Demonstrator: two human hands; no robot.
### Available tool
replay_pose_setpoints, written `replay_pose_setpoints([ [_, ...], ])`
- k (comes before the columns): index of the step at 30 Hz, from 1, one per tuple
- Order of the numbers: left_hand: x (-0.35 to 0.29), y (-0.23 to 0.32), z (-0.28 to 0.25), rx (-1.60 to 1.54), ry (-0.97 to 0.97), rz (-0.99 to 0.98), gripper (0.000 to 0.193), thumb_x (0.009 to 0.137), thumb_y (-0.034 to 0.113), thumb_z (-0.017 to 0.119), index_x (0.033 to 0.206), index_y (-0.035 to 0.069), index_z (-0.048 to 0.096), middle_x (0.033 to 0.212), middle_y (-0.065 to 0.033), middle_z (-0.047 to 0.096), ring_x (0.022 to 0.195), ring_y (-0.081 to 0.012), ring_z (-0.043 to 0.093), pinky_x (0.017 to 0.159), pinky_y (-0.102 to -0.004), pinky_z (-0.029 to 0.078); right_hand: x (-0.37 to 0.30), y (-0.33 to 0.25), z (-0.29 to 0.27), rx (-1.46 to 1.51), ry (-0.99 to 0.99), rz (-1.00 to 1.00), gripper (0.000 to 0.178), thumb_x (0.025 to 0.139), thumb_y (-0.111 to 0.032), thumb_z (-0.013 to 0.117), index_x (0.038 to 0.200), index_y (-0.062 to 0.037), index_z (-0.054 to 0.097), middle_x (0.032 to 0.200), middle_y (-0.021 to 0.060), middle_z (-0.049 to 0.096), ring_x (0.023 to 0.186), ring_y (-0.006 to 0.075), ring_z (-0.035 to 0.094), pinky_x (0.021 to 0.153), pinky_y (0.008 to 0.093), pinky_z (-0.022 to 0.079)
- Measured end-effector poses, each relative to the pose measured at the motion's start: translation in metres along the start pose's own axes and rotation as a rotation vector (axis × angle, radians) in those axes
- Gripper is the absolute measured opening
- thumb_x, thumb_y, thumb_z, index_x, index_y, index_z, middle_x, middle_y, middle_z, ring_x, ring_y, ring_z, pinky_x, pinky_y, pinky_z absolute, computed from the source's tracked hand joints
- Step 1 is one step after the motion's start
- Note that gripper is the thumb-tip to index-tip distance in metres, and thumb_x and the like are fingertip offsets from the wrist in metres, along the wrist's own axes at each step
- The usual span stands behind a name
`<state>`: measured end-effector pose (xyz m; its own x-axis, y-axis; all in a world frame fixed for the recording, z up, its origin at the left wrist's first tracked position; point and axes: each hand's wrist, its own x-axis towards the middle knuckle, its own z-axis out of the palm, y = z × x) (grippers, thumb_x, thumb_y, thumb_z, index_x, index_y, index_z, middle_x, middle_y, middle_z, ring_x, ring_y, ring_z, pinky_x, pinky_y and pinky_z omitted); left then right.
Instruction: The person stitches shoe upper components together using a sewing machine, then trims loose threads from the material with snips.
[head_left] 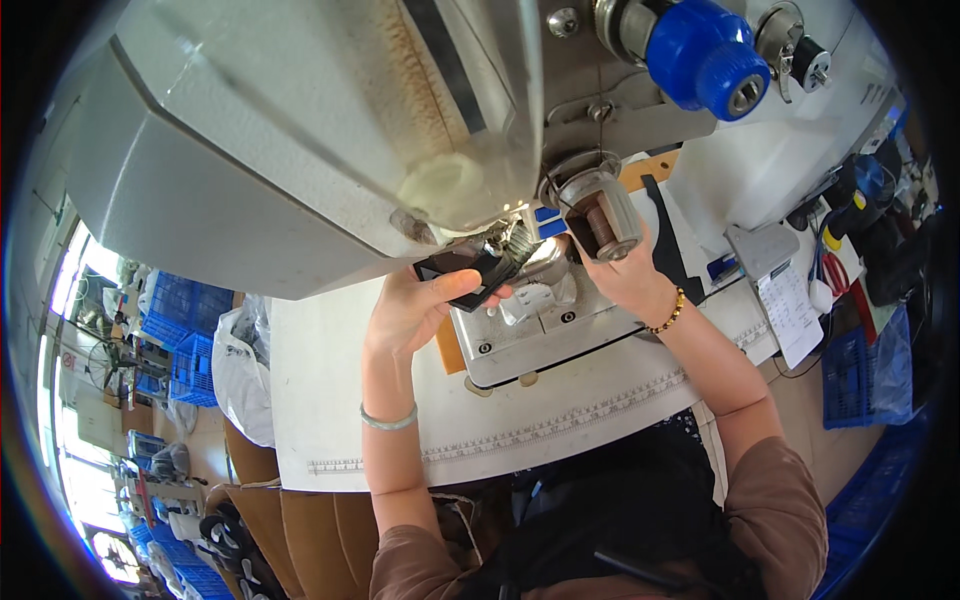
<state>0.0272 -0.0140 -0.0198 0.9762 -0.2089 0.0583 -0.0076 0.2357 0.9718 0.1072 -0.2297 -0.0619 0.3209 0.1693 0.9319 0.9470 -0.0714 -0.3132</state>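
A sewing machine (250, 150) is looming over a white table (330, 400), partly hiding the work; a ruler (540, 430) is lining the table's near side. The left hand (408, 303) is pinching a black piece (484, 280) under the machine's head. A grey cylinder (622, 232) is covering the right hand's (635, 280) fingertips; their grip cannot be told. Both forearms are reaching forward.

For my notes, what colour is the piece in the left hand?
The piece in the left hand is black; best in head view.
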Motion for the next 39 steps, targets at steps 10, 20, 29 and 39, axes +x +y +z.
replay_pose_setpoints([
  [10, -0.003, -0.006, 0.011, 0.017, 0.067, 0.076, 0.027, 0.076, 0.004, 0.074, 0.099, -0.007, 0.064, 0.087, -0.0185, 0.068, 0.072, -0.0219, 0.067, 0.064, -0.0281, 0.054, -0.004, 0.003, 0.002, 0.093, -0.010, 0.123, 0.030, 0.073, 0.013, 0.062, 0.096, -0.0045, 0.069, 0.102, 0.0045, 0.065, 0.092, 0.0251, 0.057, 0.078, 0.0326, 0.049],
  [20, 0.003, -0.003, 0.001, 0.032, -0.030, 0.087, 0.023, 0.083, 0.000, 0.068, 0.103, -0.008, 0.061, 0.089, -0.0168, 0.066, 0.078, -0.0243, 0.064, 0.070, -0.0338, 0.051, -0.002, -0.010, -0.008, -0.105, -0.046, 0.090, 0.039, 0.074, 0.014, 0.057, 0.108, -0.0040, 0.064, 0.112, 0.0073, 0.062, 0.099, 0.0284, 0.058, 0.082, 0.0349, 0.049],
  [29, 0.006, -0.011, -0.007, -0.075, 0.053, 0.048, 0.019, 0.083, 0.000, 0.064, 0.098, -0.011, 0.062, 0.087, -0.0191, 0.067, 0.076, -0.0269, 0.066, 0.069, -0.0342, 0.053, -0.100, -0.071, -0.113, -0.648, -0.620, 0.442, 0.021, 0.083, -0.005, 0.064, 0.102, -0.0009, 0.056, 0.096, 0.0146, 0.056, 0.084, 0.0316, 0.055, 0.078, 0.0394, 0.045],
  [39, 0.002, -0.008, 0.004, -0.187, 0.162, -0.028, 0.013, 0.084, 0.000, 0.065, 0.094, -0.008, 0.062, 0.086, -0.0181, 0.067, 0.075, -0.0244, 0.068, 0.064, -0.0265, 0.057, -0.093, -0.071, -0.108, -0.264, -0.389, 0.588, 0.019, 0.089, -0.012, 0.062, 0.105, -0.0013, 0.058, 0.075, 0.0116, 0.057, 0.069, 0.0264, 0.059, 0.062, 0.0354, 0.048],
])
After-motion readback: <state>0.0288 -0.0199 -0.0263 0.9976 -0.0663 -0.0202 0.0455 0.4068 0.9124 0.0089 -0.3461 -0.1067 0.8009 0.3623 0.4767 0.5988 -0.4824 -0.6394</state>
